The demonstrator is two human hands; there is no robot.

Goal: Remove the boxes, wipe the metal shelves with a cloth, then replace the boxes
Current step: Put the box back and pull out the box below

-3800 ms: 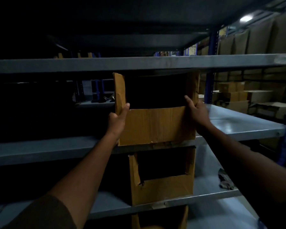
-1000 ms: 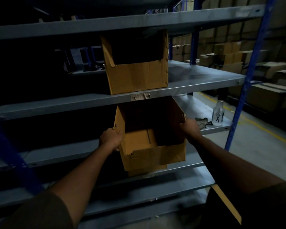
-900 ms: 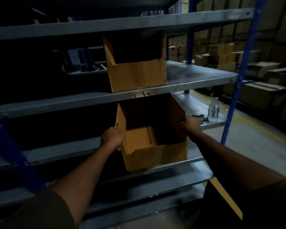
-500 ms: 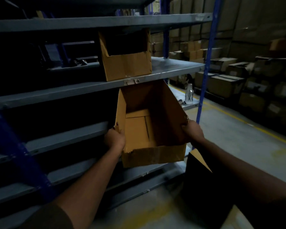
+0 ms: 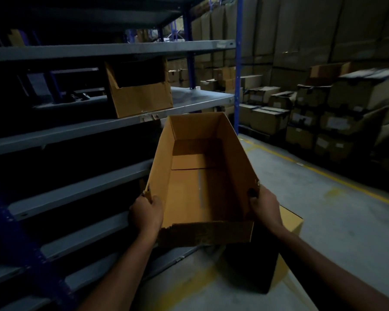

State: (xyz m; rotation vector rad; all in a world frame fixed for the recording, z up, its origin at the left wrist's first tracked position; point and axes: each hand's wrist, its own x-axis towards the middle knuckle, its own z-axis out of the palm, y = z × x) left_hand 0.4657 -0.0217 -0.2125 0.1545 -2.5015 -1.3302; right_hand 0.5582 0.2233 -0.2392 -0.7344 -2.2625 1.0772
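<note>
Plainly, the rack [image 5: 112, 49] fills the left side: grey metal shelves on blue posts, with most of its lower bays lost in deep shadow, so nothing in them can be made out. Stacked cartons [image 5: 337, 104] line the far right wall, blurred and dim, their labels unreadable.

Out in front of the rack, off the shelves and above the floor [image 5: 346, 232], hangs the open box [image 5: 202, 182], held between both hands. It is tilted so its empty inside faces the camera, the long axis running away from the person. Its near wall is cut low, with a ragged, dark edge. The left hand [image 5: 146, 213] grips the near left corner, fingers curled round the torn rim of the side wall. The right hand [image 5: 264, 206] grips the near right corner, thumb hooked over the rim inside, the other fingers hidden behind the wall. Both grips are closed on cardboard, and the box lies between them and stretches beyond them toward the rack.

A second box [image 5: 139, 90] sits on an upper shelf, its front cut down, its inside black. A third box [image 5: 281, 250] stands on the floor, just under the right wrist, partly hidden by the held one; only a lit edge and a dark face show.

A small tag [image 5: 149, 117] clings to the shelf lip beneath the second box, too blurred to read.
</note>
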